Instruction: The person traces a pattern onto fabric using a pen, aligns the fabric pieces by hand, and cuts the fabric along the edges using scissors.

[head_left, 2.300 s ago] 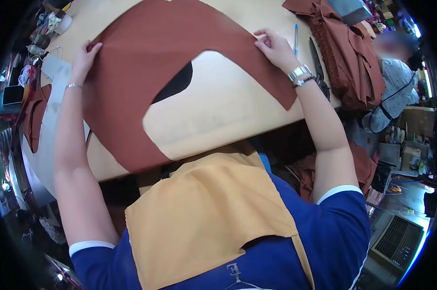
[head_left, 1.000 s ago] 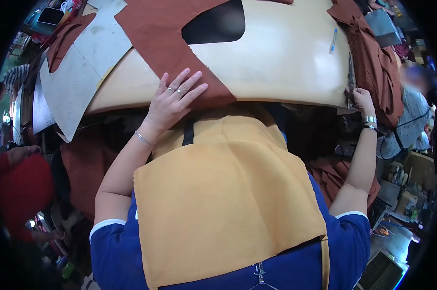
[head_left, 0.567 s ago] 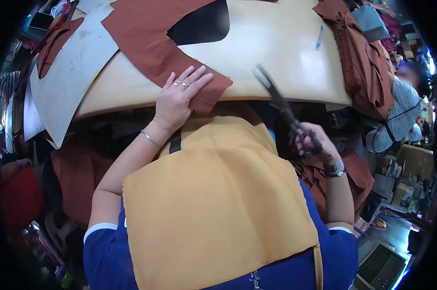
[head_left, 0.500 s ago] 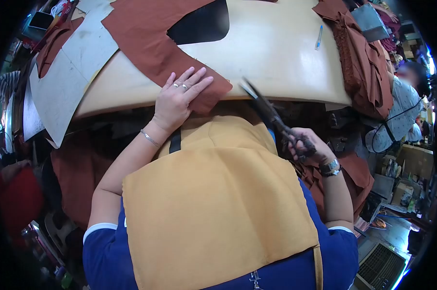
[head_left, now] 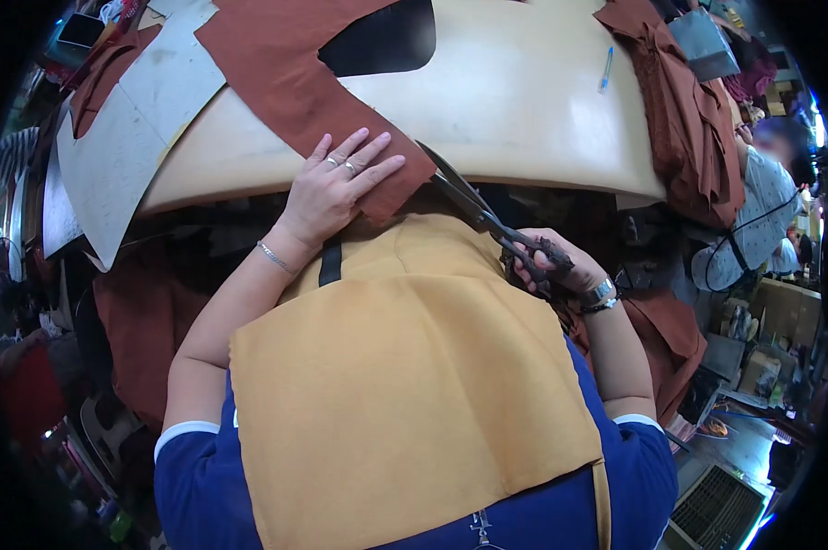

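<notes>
A long piece of rust-brown leather or cloth (head_left: 285,87) lies over the pale table (head_left: 524,101), its near end hanging past the front edge. My left hand (head_left: 340,183) presses flat on that end with fingers spread. In my right hand (head_left: 565,261) is a pair of large dark scissors (head_left: 473,203), fingers wrapped through the wrapped-looking handles. The scissor blades are apart, with their tips at the right edge of the brown piece. A yellow-tan apron (head_left: 414,367) covers my lap and chest.
Pale grey sheets (head_left: 134,137) overhang the table's left side. A black piece (head_left: 386,41) lies beyond the brown one. At right are a blue pen (head_left: 606,71), a stack of folded brown material (head_left: 689,119) and a metal box (head_left: 704,44). Another person (head_left: 762,220) sits far right.
My right hand has moved left with the scissors, bringing the now parted blades to the edge of the brown piece. My left hand stays on it, almost still.
</notes>
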Demonstrator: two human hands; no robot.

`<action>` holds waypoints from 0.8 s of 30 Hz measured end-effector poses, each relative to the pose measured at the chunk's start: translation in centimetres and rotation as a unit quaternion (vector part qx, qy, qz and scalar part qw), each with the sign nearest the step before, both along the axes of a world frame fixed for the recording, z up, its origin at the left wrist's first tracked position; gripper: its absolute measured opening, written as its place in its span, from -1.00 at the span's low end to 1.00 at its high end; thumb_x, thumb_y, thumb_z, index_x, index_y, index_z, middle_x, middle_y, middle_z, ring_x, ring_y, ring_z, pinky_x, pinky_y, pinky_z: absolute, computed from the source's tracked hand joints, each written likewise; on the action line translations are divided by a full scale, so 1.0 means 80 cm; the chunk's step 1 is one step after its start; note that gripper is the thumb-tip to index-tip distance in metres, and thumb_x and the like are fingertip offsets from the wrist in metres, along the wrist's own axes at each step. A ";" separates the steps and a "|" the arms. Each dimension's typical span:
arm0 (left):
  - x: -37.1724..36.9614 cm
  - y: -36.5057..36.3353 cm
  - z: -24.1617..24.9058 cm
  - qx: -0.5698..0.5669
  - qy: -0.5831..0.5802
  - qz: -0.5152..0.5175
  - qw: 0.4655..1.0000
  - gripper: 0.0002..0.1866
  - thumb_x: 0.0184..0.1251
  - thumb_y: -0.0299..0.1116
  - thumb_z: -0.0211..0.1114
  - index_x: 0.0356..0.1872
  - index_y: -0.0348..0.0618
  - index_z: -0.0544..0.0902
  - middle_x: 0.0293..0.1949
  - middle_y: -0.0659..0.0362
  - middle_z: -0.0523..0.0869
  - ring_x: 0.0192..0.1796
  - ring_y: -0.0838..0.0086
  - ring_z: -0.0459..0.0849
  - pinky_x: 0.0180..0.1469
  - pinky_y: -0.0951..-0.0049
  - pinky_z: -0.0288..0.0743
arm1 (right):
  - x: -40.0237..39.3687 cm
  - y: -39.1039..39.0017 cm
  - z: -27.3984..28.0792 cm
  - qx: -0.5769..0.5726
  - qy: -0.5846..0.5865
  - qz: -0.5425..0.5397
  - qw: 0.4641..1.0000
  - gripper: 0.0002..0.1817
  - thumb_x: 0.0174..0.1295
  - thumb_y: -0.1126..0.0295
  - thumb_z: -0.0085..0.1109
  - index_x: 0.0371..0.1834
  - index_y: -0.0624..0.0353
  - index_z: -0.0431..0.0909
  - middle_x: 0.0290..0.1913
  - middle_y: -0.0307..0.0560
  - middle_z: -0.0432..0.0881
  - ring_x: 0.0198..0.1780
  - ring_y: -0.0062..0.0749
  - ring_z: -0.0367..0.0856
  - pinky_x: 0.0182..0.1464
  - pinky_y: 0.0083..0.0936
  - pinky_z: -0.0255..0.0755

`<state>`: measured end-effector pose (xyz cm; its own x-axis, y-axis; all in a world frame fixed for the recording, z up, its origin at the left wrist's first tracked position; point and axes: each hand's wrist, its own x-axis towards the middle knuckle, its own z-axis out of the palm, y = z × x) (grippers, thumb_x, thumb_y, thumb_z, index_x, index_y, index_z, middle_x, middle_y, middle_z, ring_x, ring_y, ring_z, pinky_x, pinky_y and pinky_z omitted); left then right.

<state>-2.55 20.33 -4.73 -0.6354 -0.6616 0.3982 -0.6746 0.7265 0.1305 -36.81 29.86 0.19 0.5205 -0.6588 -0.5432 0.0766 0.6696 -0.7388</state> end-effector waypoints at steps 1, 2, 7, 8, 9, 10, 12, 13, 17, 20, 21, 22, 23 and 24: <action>0.000 0.001 0.001 0.000 -0.001 0.001 1.000 -0.49 0.22 -0.38 0.16 0.24 0.31 0.54 0.32 0.30 0.51 0.34 0.37 0.46 0.39 0.08 0.18 | 0.002 -0.001 0.000 -0.003 0.009 0.001 1.000 -0.53 0.00 -0.01 0.46 -0.38 0.12 0.46 -0.50 -0.30 0.49 -0.51 -0.68 0.46 -0.44 -0.74 0.34; 0.000 0.001 0.002 -0.001 -0.003 0.003 1.000 -0.49 0.24 -0.37 0.14 0.24 0.33 0.54 0.32 0.31 0.51 0.34 0.39 0.47 0.40 0.10 0.16 | 0.004 -0.002 0.002 -0.007 0.019 0.002 1.000 -0.52 -0.01 -0.02 0.47 -0.39 0.12 0.46 -0.52 -0.31 0.49 -0.52 -0.68 0.46 -0.45 -0.74 0.33; 0.004 0.000 0.001 0.002 -0.007 -0.009 1.000 -0.50 0.23 -0.38 0.15 0.22 0.33 0.55 0.32 0.32 0.51 0.34 0.40 0.47 0.40 0.10 0.16 | 0.003 -0.004 -0.002 -0.017 0.034 0.005 0.999 -0.53 -0.03 -0.01 0.49 -0.41 0.11 0.47 -0.55 -0.32 0.49 -0.55 -0.69 0.46 -0.48 -0.74 0.32; 0.005 0.000 0.001 0.002 -0.007 -0.011 1.000 -0.50 0.22 -0.39 0.15 0.21 0.33 0.56 0.32 0.32 0.51 0.34 0.40 0.47 0.40 0.10 0.16 | 0.003 -0.005 -0.002 -0.016 0.039 0.006 0.999 -0.53 -0.03 0.00 0.49 -0.42 0.11 0.47 -0.56 -0.32 0.50 -0.55 -0.69 0.46 -0.48 -0.74 0.32; 0.004 0.000 0.002 0.001 -0.007 -0.011 1.000 -0.50 0.22 -0.39 0.15 0.21 0.33 0.56 0.31 0.32 0.51 0.34 0.40 0.46 0.40 0.10 0.17 | 0.002 -0.005 -0.001 -0.015 0.043 0.008 0.999 -0.54 -0.03 0.00 0.49 -0.42 0.11 0.47 -0.57 -0.32 0.50 -0.56 -0.70 0.46 -0.49 -0.75 0.32; 0.003 0.001 0.003 0.000 -0.007 -0.010 1.000 -0.50 0.21 -0.39 0.15 0.21 0.33 0.56 0.31 0.33 0.51 0.34 0.41 0.46 0.40 0.10 0.17 | 0.002 -0.004 0.000 -0.016 0.043 0.007 0.999 -0.54 -0.03 0.00 0.49 -0.42 0.11 0.48 -0.57 -0.33 0.49 -0.56 -0.70 0.46 -0.50 -0.76 0.32; 0.001 0.002 0.004 0.004 -0.005 -0.008 1.000 -0.49 0.21 -0.40 0.15 0.21 0.32 0.56 0.32 0.32 0.50 0.35 0.40 0.45 0.39 0.08 0.18 | 0.003 -0.004 0.003 -0.017 0.043 0.005 0.999 -0.54 -0.02 0.00 0.49 -0.42 0.12 0.48 -0.58 -0.34 0.49 -0.56 -0.71 0.46 -0.50 -0.77 0.32; -0.001 0.002 0.004 0.010 -0.003 -0.007 1.000 -0.48 0.20 -0.41 0.15 0.22 0.31 0.55 0.33 0.31 0.49 0.36 0.38 0.44 0.38 0.06 0.19 | 0.000 -0.003 0.003 -0.019 0.041 0.006 0.999 -0.53 -0.01 -0.02 0.48 -0.41 0.12 0.48 -0.57 -0.33 0.49 -0.56 -0.70 0.47 -0.50 -0.77 0.33; -0.023 -0.004 0.019 0.046 -0.020 0.010 0.999 -0.43 0.19 -0.44 0.16 0.30 0.12 0.48 0.38 0.21 0.42 0.42 0.26 0.35 0.39 -0.01 0.16 | -0.004 0.003 -0.008 -0.035 -0.020 -0.049 0.998 -0.49 0.02 -0.09 0.44 -0.36 0.12 0.47 -0.52 -0.30 0.51 -0.54 -0.68 0.48 -0.49 -0.75 0.35; -0.070 -0.040 0.023 0.057 -0.032 0.005 0.998 -0.38 0.18 -0.48 0.12 0.36 -0.02 0.39 0.41 0.13 0.36 0.44 0.20 0.30 0.39 -0.08 0.15 | -0.021 0.008 -0.039 -0.037 -0.084 -0.111 0.990 -0.49 0.18 -0.13 0.27 -0.21 0.10 0.43 -0.38 -0.23 0.54 -0.44 -0.60 0.54 -0.42 -0.66 0.46; -0.089 -0.059 0.026 0.073 -0.020 -0.003 0.997 -0.35 0.18 -0.51 0.08 0.39 -0.11 0.31 0.41 0.09 0.34 0.46 0.19 0.27 0.40 -0.12 0.13 | -0.018 0.008 -0.045 -0.027 -0.104 -0.151 0.983 -0.51 0.22 -0.12 0.23 -0.18 0.09 0.42 -0.35 -0.22 0.54 -0.41 -0.58 0.55 -0.39 -0.63 0.49; -0.110 -0.080 0.025 0.074 0.001 -0.003 0.997 -0.35 0.20 -0.49 0.09 0.40 -0.12 0.30 0.41 0.09 0.34 0.46 0.20 0.26 0.40 -0.13 0.13 | -0.016 0.009 -0.051 -0.019 -0.124 -0.191 0.974 -0.53 0.26 -0.12 0.19 -0.16 0.08 0.41 -0.32 -0.22 0.54 -0.38 -0.56 0.56 -0.37 -0.60 0.51; -0.131 -0.103 0.020 0.075 0.022 -0.001 0.997 -0.36 0.21 -0.48 0.09 0.40 -0.13 0.29 0.42 0.09 0.33 0.46 0.20 0.26 0.41 -0.13 0.13 | -0.010 0.007 -0.052 -0.034 -0.147 -0.212 0.965 -0.58 0.33 -0.08 0.10 -0.13 0.06 0.39 -0.26 -0.20 0.54 -0.32 -0.52 0.58 -0.32 -0.52 0.56; -0.154 -0.123 0.017 0.077 0.044 0.001 0.996 -0.36 0.22 -0.47 0.09 0.40 -0.13 0.28 0.42 0.09 0.32 0.47 0.20 0.25 0.41 -0.13 0.13 | -0.006 0.009 -0.048 -0.043 -0.148 -0.238 0.959 -0.56 0.32 -0.11 0.10 -0.16 0.06 0.39 -0.27 -0.21 0.55 -0.33 -0.52 0.59 -0.31 -0.50 0.56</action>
